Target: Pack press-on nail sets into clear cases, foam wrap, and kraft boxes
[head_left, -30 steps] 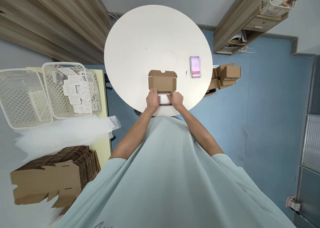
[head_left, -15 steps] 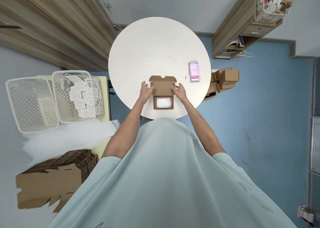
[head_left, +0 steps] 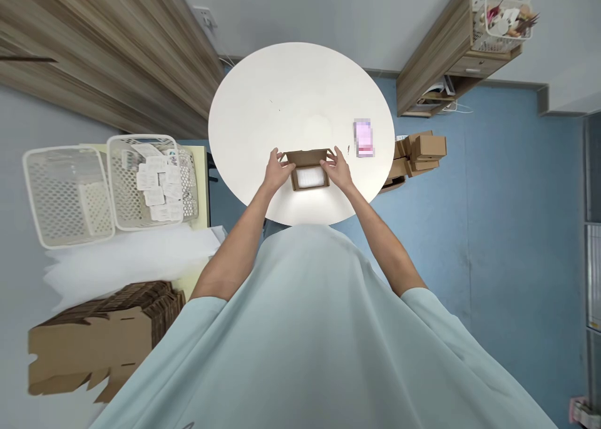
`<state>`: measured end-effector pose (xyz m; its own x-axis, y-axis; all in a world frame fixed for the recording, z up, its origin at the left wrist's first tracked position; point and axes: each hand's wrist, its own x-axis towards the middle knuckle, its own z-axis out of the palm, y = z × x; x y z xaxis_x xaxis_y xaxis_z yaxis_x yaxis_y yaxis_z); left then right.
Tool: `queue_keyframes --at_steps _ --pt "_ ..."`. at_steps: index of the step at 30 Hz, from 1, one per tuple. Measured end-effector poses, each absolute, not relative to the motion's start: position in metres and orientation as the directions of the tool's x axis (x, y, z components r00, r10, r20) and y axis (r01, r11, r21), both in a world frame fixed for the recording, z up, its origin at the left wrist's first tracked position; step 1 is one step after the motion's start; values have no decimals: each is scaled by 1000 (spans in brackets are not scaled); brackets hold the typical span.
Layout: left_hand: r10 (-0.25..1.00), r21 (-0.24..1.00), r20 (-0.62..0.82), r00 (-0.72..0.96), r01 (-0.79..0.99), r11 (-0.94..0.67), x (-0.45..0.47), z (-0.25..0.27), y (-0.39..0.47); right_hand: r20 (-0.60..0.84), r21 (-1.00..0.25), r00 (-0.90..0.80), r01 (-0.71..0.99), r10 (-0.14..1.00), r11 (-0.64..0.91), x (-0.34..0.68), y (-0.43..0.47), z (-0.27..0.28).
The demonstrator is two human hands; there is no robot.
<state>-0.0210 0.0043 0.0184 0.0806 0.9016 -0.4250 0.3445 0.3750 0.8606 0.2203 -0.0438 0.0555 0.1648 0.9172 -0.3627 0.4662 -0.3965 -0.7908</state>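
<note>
A small brown cardboard box (head_left: 308, 159) stands on the white round table close to my body, its lid raised at the far side. Inside it lies a white wrapped item (head_left: 310, 178). My left hand (head_left: 278, 170) grips the left side of the lid, thumb toward the inside. On the opposite side, my right hand (head_left: 339, 169) pinches the lid's right edge in the same way. The lid leans steeply up between both hands, so its outer face is hidden.
A phone-like pink item (head_left: 363, 138) lies on the round table (head_left: 300, 72), right of the box. Closed boxes (head_left: 429, 147) are piled beyond the table's right edge. At left are white baskets (head_left: 113, 185), white sheets (head_left: 131, 253) and a stack of flat cardboard (head_left: 89, 347).
The lid has swung up from lying back to a steep angle, with both hands still on its sides. The box has shifted slightly away from my body.
</note>
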Motion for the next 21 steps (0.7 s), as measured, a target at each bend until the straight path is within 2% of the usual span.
queue_keyframes --at_steps 4,9,13,17,21 --pt "912 871 -401 92 348 347 -19 17 -16 -374 -783 138 484 917 -392 221 -68 53" --pt "923 845 -360 138 467 260 -20 13 -46 -372 -768 113 521 921 -374 227 -105 38" --pt "937 813 -294 188 564 142 -24 11 -76 -366 -728 75 598 928 -335 232 -131 29" --pt "963 794 -177 204 608 17 -29 11 -99 -284 -685 79 681 956 -260 232 -142 32" --pt "976 778 -127 175 628 -12 -31 16 -107 -278 -614 102 745 955 -259 227 -143 43"
